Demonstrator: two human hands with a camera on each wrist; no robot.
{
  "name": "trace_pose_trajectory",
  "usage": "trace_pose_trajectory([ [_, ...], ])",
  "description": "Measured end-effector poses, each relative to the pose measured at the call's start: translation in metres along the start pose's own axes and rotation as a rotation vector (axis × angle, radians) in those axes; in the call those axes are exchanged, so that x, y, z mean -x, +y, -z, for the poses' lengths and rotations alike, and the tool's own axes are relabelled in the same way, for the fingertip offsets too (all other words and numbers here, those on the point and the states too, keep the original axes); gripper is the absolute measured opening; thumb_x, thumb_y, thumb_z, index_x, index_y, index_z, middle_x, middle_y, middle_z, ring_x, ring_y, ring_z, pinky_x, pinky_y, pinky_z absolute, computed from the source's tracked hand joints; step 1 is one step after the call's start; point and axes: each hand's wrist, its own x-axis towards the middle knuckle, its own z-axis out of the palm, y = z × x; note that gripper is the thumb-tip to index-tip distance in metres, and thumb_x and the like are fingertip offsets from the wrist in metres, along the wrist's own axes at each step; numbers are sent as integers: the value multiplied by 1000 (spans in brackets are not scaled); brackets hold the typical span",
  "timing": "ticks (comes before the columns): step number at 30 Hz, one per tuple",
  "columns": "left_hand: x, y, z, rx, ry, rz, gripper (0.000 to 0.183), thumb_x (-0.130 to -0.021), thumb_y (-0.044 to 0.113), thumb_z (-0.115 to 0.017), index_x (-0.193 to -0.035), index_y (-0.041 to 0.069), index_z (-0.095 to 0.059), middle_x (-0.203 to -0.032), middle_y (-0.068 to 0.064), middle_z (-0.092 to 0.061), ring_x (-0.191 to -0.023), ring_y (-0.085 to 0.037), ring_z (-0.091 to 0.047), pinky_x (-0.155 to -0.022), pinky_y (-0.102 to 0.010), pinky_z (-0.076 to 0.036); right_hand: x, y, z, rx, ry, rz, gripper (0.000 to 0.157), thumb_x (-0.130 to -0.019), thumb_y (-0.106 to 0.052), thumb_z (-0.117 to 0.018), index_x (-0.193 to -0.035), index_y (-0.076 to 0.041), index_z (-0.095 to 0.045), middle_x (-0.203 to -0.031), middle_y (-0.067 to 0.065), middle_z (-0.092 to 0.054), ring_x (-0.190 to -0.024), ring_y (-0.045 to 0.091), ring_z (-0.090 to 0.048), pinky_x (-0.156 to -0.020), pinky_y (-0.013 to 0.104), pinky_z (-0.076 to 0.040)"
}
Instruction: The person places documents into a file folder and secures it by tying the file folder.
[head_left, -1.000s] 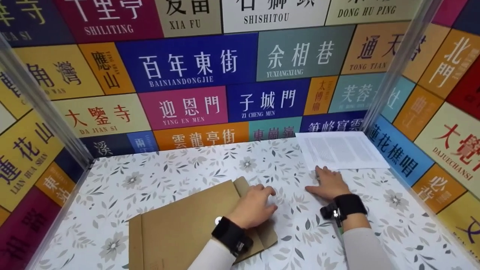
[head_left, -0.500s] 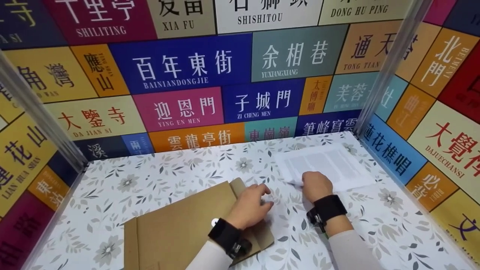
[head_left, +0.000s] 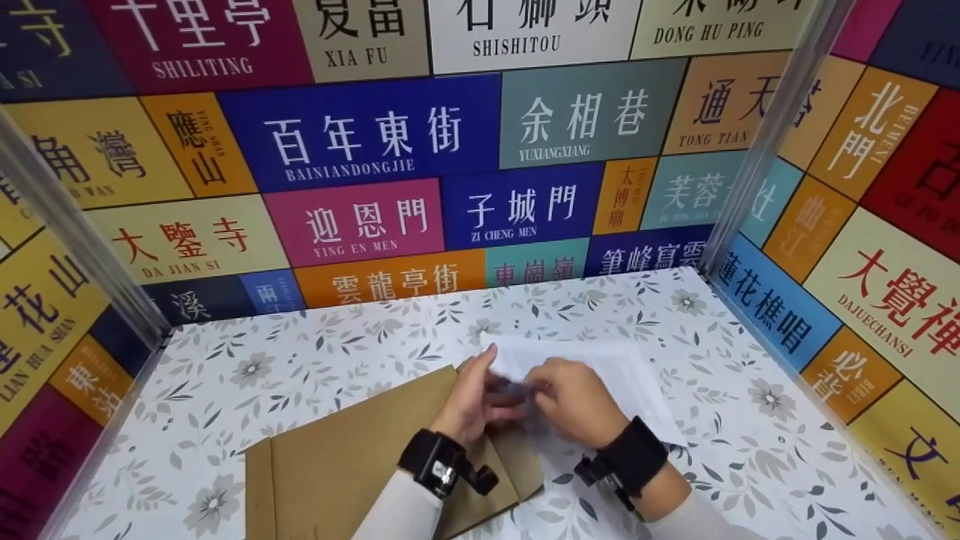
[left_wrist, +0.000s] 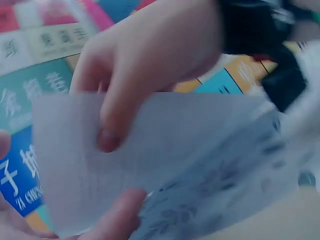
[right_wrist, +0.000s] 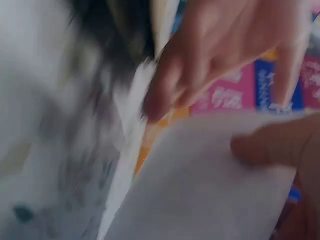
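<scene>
My right hand (head_left: 581, 401) pinches a white sheet of paper (head_left: 645, 379) by its near left part; in the left wrist view its thumb (left_wrist: 114, 127) presses flat on the sheet. Printed lines show faintly on the paper. Beside it, my left hand (head_left: 471, 409) is over the flap end of a brown paper envelope (head_left: 360, 450), thumb raised and fingers spread near the sheet's edge. The right wrist view has the left hand (right_wrist: 235, 45) just beyond the paper, fingers loosely bent. The envelope lies flat on the table, its right end partly hidden by the left hand.
A floral-patterned cloth covers the table (head_left: 750, 465). Behind it stands a wall (head_left: 360, 135) of coloured sign panels, with clear upright edges (head_left: 757, 150) at the corners. Both wrists wear black straps with small cameras.
The right hand reached the paper at the back right, took hold of it and drew it left and nearer, up to the left hand. The left hand turned thumb-up; the envelope stayed in place.
</scene>
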Motion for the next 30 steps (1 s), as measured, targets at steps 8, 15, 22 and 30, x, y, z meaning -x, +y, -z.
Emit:
trace_pose_trajectory([
  [8,-8,-2,17,-341,130,-216,53,-94,-11,-46,-146,-4,-39,-127,-22,-61,-107,-28,-68,-87,-41,-59,11,13,12,-233,-270,21,24,-89,-22,-80,-109,-10,-78,-98,-2,-73,-90,15,-67,-83,35,-57],
  [15,6,20,17,-610,210,-377,66,-101,-5,-42,-163,0,-23,-164,-21,-36,-152,-35,-32,-124,-48,-23,18,60,54,-184,-8,-468,60,-102,-35,-66,-148,1,-50,-139,26,-59,-125,43,-57,-104,61,-45],
  [22,13,33,15,-554,87,-559,65,-102,-2,-43,-164,5,-24,-166,-12,-36,-154,-26,-31,-125,-42,-22,20,97,60,-233,-25,-804,79,-106,-50,-50,-157,7,-30,-152,37,-42,-138,51,-44,-114,60,-34],
  [30,16,39,13,-464,129,-607,47,-100,-2,-49,-146,0,-45,-136,-18,-63,-120,-29,-64,-101,-43,-52,17,102,57,-335,256,-684,30,-109,-26,-55,-114,2,-62,-91,15,-70,-76,23,-65,-71,33,-51],
])
